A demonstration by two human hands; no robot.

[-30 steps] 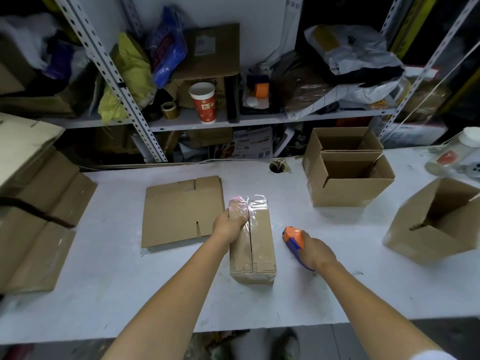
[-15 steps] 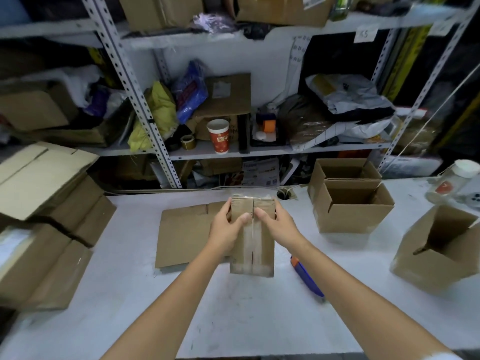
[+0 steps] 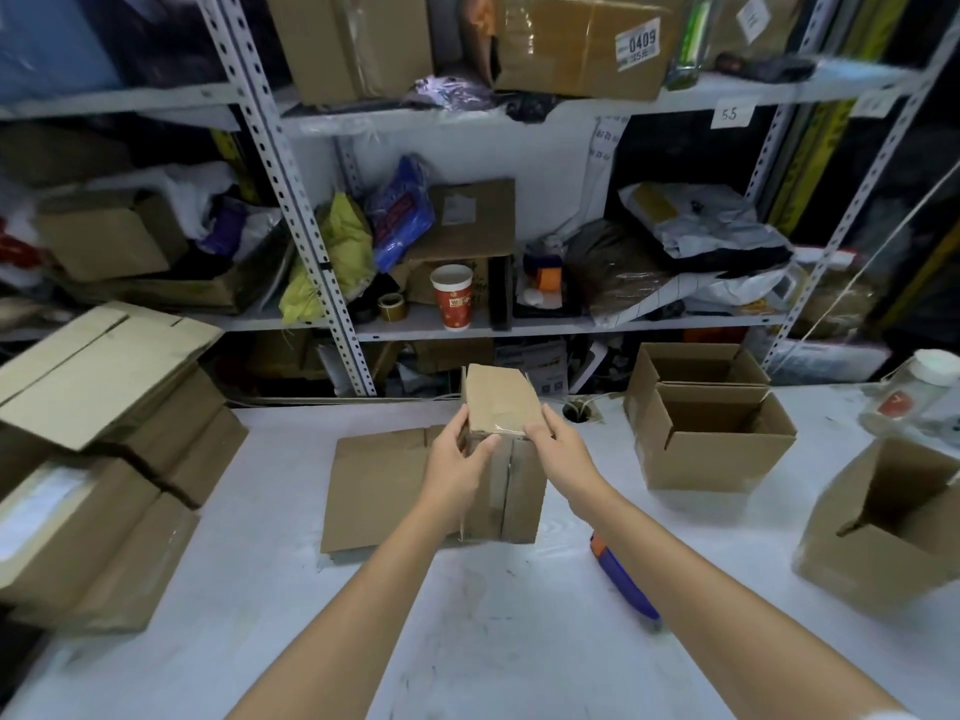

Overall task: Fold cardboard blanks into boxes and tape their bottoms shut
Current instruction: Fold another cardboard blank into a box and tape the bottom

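Cluttered metal shelving stands behind the white worktop (image 3: 467, 641). Your left hand (image 3: 460, 462) and right hand (image 3: 558, 444) both grip the small box (image 3: 519, 485) at its upper corners, fingers curled over the edges. A second ago your right hand held the orange-and-blue tape cutter (image 3: 623, 579) while the left pressed the box flat. Now the cutter lies on the worktop by your right forearm, so the bottom looks taped and you are probably turning the box upright. It sits over the flat blank (image 3: 374, 485). Its taped seam faces you and its long axis stands nearly upright, leaning away. Whether its lower edge rests on the blank is hard to tell. Open finished boxes (image 3: 711, 449) wait to the right.
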